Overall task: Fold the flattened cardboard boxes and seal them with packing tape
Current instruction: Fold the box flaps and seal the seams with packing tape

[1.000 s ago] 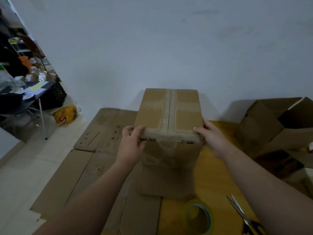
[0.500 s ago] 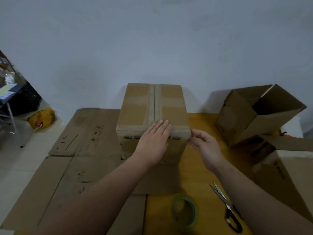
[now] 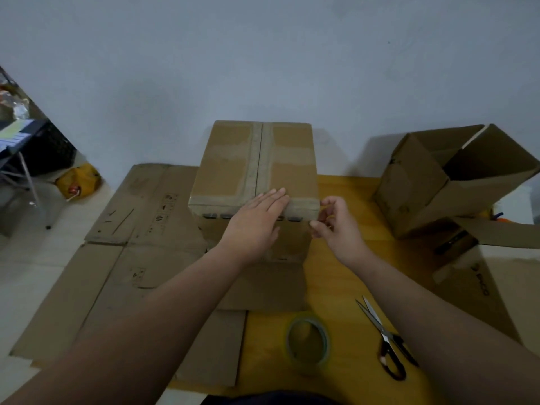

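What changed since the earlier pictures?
The left hand let go of the box at its near left corner and now lies flat on the middle of the near top edge. The right hand slid off the right corner and curls beside it. Box, tape roll and scissors stayed.

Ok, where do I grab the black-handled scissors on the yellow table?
Take the black-handled metal scissors by the handle loops, coming from the near side: they lie flat on the yellow wooden table, handles toward you, blade tips pointing away toward the taped brown cardboard box.
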The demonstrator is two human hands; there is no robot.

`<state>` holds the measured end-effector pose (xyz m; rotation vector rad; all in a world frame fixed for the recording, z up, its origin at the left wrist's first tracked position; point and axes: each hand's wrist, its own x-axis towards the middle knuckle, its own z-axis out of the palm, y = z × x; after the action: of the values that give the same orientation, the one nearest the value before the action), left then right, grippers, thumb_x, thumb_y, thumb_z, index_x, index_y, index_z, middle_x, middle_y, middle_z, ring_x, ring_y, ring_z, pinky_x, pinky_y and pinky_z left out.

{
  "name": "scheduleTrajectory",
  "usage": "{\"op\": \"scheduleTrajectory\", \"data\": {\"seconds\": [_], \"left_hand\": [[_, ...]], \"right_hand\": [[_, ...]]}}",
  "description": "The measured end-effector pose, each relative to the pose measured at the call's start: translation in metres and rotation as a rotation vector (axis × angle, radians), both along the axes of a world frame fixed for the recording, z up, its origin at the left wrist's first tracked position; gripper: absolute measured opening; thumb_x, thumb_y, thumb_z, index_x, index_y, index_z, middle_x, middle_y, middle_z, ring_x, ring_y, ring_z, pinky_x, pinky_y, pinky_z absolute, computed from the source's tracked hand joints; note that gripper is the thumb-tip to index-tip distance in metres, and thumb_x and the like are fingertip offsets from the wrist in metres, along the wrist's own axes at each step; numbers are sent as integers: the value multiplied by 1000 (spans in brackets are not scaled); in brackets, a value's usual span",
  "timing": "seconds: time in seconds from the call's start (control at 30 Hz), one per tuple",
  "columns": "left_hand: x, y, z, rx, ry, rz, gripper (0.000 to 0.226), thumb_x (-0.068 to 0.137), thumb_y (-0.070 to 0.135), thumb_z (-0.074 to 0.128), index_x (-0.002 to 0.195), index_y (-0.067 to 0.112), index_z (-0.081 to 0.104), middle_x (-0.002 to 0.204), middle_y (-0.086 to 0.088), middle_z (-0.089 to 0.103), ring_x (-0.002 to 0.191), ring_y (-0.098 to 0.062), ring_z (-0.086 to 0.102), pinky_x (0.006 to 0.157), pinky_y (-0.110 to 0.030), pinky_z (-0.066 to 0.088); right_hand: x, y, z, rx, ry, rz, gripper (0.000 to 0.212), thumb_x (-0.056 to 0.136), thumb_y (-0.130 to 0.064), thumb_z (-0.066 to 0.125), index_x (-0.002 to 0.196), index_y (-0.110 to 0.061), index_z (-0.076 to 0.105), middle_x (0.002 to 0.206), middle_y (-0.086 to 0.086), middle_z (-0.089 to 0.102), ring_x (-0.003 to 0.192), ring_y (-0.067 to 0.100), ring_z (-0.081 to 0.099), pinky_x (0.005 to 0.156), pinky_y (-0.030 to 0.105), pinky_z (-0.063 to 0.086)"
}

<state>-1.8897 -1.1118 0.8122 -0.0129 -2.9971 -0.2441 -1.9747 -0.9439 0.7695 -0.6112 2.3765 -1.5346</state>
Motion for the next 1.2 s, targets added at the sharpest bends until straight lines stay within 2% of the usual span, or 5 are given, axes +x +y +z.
{"op": "scheduleTrajectory", "data": {"seconds": [0.17, 0.83, 0.97, 1.07, 1.2], "left_hand": [[0, -1, -2, -17, -5, -10, 65, 95, 19, 52, 152, 18, 20, 160, 3, 16, 146, -11, 13, 113, -19, -6], [4, -27, 18, 60, -153, -118, 56, 100, 47, 22, 151, 23, 23, 158, 6, 16, 146, -9, 12, 118, -26, 5], [8, -83, 31, 104, -208, 34, 48, 103, 40, 22, 148, 26, 29, 158, 5, 20, 146, -11, 12, 118, -29, 3], [10, -113, 30, 100, -247, 54, 46, 104, 37, 24, 149, 27, 28, 159, 5, 13, 147, -11, 4, 117, -30, -2], [8, -128, 26, 129, -231, -41, 46, 103, 38, 27, 147, 28, 28, 158, 4, 14, 147, -12, 3, 116, -32, -2]], "right_hand": [[-10, 2, 1, 230, 352, 218, 90, 89, -14, 66, 152, -40, 7, 111, -4, 50, 95, 8, 50, 86, 25, 45], [-19, 10, 17, 482, 489, 283, 56, 101, -34, 42, 145, -45, 10, 105, 2, 47, 91, 17, 47, 68, 22, 37], [-12, 3, 42, 729, 665, 273, 71, 90, -64, 33, 153, -35, 18, 157, 7, 12, 144, 29, 11, 117, 42, 15], [7, -36, 63, 693, 679, 335, 73, 93, -66, 7, 155, -26, 5, 162, 1, -8, 148, 17, -12, 115, 36, -14], [20, -102, 69, 685, 554, 418, 61, 101, -51, 6, 155, -21, 4, 162, -3, -6, 148, 11, -11, 118, 36, -14]]}}
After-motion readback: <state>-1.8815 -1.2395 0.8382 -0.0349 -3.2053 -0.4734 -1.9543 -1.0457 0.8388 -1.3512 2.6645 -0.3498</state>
